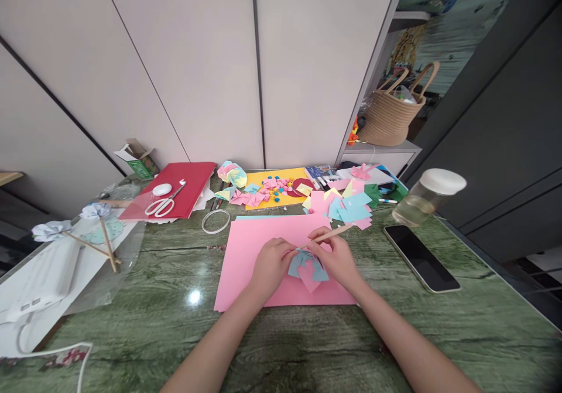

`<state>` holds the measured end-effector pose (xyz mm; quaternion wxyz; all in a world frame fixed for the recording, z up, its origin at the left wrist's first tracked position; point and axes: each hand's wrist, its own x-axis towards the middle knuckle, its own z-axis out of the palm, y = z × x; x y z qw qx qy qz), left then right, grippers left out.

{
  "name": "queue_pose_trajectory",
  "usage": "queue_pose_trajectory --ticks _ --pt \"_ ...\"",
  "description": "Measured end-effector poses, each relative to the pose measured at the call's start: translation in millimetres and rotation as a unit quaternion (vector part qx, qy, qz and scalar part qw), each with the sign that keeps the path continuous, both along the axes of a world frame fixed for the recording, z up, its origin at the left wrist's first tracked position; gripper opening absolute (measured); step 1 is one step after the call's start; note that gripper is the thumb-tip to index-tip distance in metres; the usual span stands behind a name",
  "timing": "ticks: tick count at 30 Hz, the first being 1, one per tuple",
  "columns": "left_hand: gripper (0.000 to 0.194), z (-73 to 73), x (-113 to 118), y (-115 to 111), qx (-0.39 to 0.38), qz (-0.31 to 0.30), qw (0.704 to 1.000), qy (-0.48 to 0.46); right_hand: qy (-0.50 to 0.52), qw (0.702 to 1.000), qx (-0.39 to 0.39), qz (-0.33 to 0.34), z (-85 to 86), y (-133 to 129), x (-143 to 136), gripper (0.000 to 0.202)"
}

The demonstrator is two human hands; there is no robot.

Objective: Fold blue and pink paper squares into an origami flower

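Note:
A small folded paper piece in blue and pink, shaped like petals, hangs between my two hands over a stack of pink paper. My left hand is closed, its thumb and fingertips pinching the upper left edge of the paper piece. My right hand is closed around a pale wooden stick, which slants down to the left towards the top of the piece. The right thumb also rests against the paper. My fingers hide the spot where stick and paper meet.
Cut pink and blue paper squares lie behind my right hand. Further right are a phone and a lidded bottle. A tape roll, scissors on a red folder, and paper flowers on sticks lie left.

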<state>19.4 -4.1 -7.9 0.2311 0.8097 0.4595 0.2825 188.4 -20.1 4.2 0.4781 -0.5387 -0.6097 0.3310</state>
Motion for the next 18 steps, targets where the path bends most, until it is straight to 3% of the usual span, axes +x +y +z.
queue_pose_trajectory --ticks 14,18 --pt "0.02 1.0 -0.4 0.1 -0.012 0.006 1.0 -0.004 0.008 1.0 0.01 -0.016 0.1 0.5 2.4 0.011" --pt "0.019 1.1 -1.2 2.6 -0.04 0.027 0.998 -0.038 0.063 0.997 0.03 -0.043 -0.4 2.6 7.5 0.012"
